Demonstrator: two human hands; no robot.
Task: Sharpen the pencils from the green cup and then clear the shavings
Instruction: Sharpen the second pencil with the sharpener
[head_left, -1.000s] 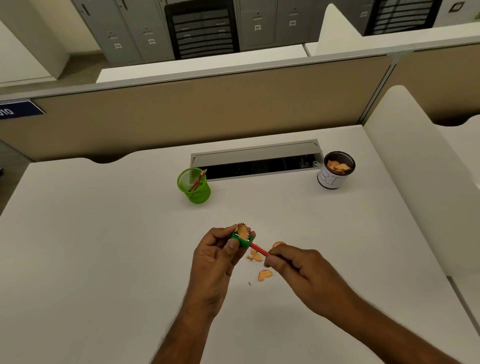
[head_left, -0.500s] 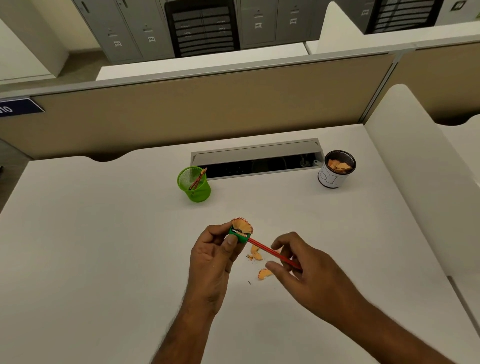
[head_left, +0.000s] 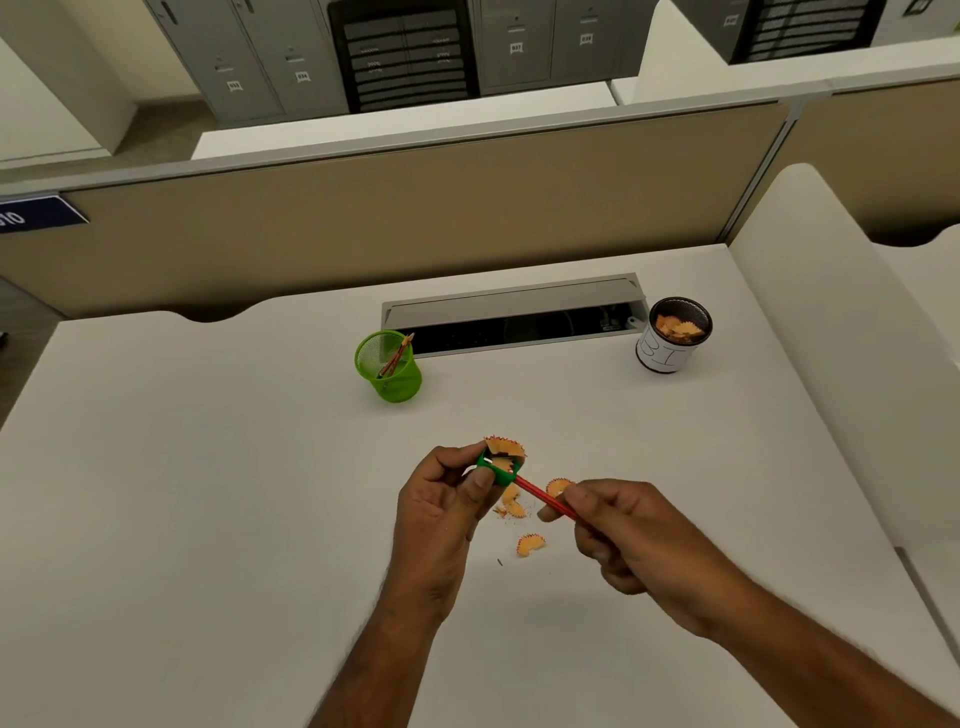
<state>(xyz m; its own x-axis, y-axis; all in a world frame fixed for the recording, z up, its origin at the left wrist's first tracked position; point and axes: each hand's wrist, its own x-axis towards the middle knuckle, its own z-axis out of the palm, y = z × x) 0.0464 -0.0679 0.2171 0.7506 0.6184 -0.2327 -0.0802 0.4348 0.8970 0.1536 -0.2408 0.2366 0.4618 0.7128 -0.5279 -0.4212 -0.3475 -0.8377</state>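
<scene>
We see the left hand (head_left: 441, 499) pinching a green sharpener (head_left: 494, 466), a shaving curl hiding its top. The right hand (head_left: 631, 535) grips a red pencil (head_left: 540, 493) whose tip is buried inside it and whose far end is covered by fingers. Loose shavings (head_left: 530, 544) lie on the desk (head_left: 208, 493); the green cup (head_left: 390, 366) stands well beyond.

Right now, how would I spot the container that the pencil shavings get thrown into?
Find the long grey cable slot at the back of the white desk. At its right end stands a small dark mesh cup wrapped in white paper. Unlike the green mesh cup holding pencils, it holds orange shavings.
</scene>
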